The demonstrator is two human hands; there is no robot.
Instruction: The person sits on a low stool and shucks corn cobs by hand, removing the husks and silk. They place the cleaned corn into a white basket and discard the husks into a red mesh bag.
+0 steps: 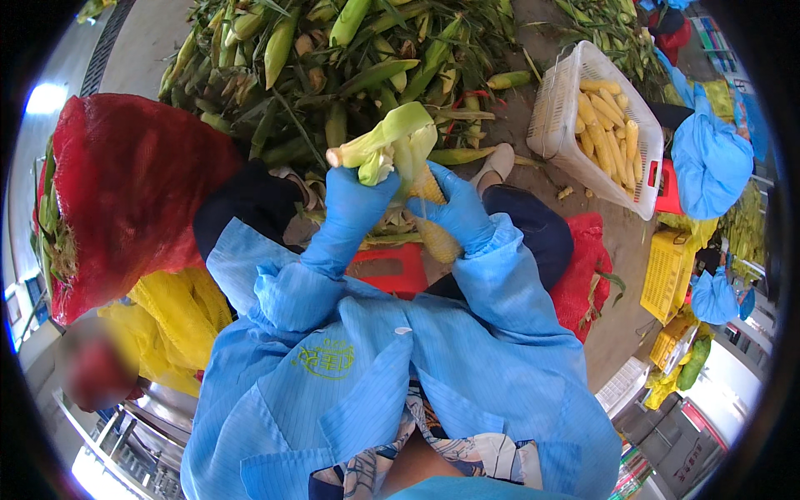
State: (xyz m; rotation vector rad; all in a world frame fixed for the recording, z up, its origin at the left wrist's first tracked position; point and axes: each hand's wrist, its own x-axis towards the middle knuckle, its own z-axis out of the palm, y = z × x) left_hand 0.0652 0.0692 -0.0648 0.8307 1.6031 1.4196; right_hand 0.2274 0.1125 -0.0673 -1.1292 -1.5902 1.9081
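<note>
My left hand (359, 203), in a blue glove, grips the pale green husk (406, 125) of an ear of corn near its cut stalk end. The husk is peeled back and folds over above my hands. My right hand (455, 209), also gloved in blue, is closed around the bared yellow corn cob (439, 240), whose tip points down towards my lap. Thin strands hang by my right fingers. Beyond both hands lies a large heap of unhusked corn ears (350, 69) with loose leaves.
A white plastic crate (550, 119) at the right holds several husked yellow cobs (603, 140). A full red mesh sack (144, 187) stands at my left. Under me is a red stool (390, 269). People in blue sit farther right near a yellow crate (665, 272).
</note>
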